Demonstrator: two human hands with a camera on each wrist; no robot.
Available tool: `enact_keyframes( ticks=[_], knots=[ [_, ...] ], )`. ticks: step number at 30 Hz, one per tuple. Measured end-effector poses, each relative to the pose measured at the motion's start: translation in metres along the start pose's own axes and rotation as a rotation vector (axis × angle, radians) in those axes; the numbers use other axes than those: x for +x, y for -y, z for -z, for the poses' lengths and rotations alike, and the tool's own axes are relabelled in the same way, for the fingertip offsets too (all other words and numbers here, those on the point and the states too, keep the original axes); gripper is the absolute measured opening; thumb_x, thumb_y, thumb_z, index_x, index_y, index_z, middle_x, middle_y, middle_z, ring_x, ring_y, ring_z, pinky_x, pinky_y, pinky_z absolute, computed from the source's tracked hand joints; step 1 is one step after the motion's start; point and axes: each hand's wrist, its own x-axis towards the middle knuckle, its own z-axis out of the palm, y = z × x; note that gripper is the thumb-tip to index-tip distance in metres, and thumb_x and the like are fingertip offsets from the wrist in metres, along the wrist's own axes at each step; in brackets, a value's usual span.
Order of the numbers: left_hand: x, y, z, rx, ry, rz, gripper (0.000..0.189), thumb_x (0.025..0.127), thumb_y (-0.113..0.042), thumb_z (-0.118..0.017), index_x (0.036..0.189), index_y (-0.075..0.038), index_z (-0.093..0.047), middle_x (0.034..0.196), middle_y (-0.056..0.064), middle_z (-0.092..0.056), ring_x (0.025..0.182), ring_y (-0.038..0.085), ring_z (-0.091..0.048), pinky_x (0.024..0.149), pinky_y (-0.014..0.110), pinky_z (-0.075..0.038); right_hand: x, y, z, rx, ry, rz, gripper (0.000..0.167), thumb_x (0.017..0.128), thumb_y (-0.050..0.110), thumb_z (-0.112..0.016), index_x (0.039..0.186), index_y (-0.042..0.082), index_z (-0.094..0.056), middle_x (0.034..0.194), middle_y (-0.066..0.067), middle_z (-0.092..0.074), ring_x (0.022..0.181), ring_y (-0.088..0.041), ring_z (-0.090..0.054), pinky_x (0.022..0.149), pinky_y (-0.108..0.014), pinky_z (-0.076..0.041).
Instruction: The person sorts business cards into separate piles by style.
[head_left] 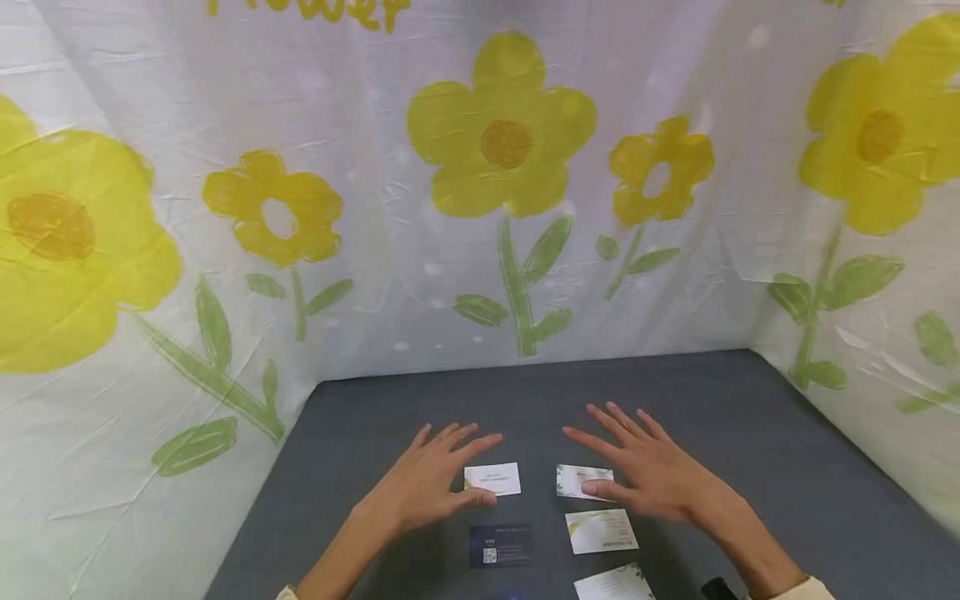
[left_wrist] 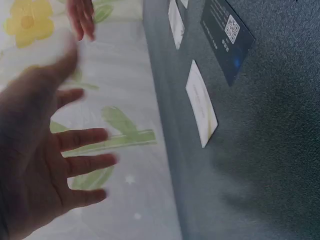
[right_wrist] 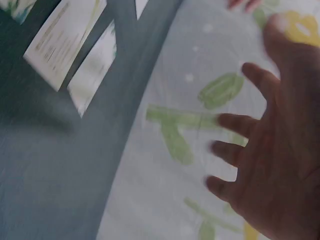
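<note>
My left hand (head_left: 427,479) hovers above the dark table with its fingers spread, holding nothing. Under its thumb side lies a white card (head_left: 495,478), also seen in the left wrist view; nearer to me is a dark blue card (head_left: 501,546) with a QR code. My right hand (head_left: 648,471) is likewise raised with fingers apart and nothing in it. Its thumb covers part of a white card with leaf print (head_left: 570,481). Below that lie a white card with a yellow-green curve (head_left: 602,532) and another leaf-print card (head_left: 617,583), cut off by the frame's bottom edge.
A dark grey cloth (head_left: 540,392) covers the table. White curtains (head_left: 375,275) printed with yellow flowers and green leaves stand along the back and both sides. A dark object (head_left: 717,589) shows at the right wrist.
</note>
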Motion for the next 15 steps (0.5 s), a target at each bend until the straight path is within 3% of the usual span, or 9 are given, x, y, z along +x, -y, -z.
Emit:
enact_keyframes(
  ticks=[2,5,10,15],
  knots=[
    [0.005,0.006,-0.003,0.018,-0.031,-0.037,0.065,0.094,-0.056,-0.068,0.151,-0.028,-0.055,0.148,0.007,-0.064,0.132,0.031,-0.065,0.112,0.058,-0.047,0.01,0.004,-0.001,-0.034,0.025,0.03,0.058,0.103,0.053,-0.057,0.155,0.029,-0.049,0.159,-0.014,-0.051,0.146,-0.042,-0.049,0.115,-0.068,-0.035],
    [0.013,0.013,-0.008,0.032,-0.041,-0.083,0.055,0.092,-0.045,-0.076,0.139,-0.017,-0.065,0.132,0.005,-0.073,0.112,0.024,-0.074,0.095,0.046,-0.059,0.029,0.011,-0.008,-0.091,0.027,0.101,0.047,0.101,0.044,-0.064,0.142,0.02,-0.062,0.142,-0.009,-0.065,0.129,-0.034,-0.064,0.104,-0.06,-0.048],
    [0.028,0.026,-0.029,-0.021,0.073,-0.073,0.06,0.088,-0.041,-0.082,0.14,-0.016,-0.064,0.137,0.007,-0.07,0.117,0.026,-0.072,0.095,0.043,-0.059,0.066,0.022,-0.038,-0.176,-0.009,0.217,0.038,0.092,0.033,-0.079,0.127,0.018,-0.071,0.127,-0.005,-0.071,0.116,-0.026,-0.069,0.094,-0.05,-0.055],
    [0.033,0.036,-0.051,-0.043,0.103,-0.072,0.062,0.084,-0.034,-0.087,0.139,-0.016,-0.065,0.136,0.007,-0.07,0.118,0.026,-0.071,0.095,0.042,-0.059,0.092,0.029,-0.076,-0.14,0.022,0.29,0.041,0.085,0.026,-0.086,0.121,0.017,-0.071,0.123,-0.002,-0.071,0.11,-0.021,-0.07,0.092,-0.044,-0.058]
  ],
)
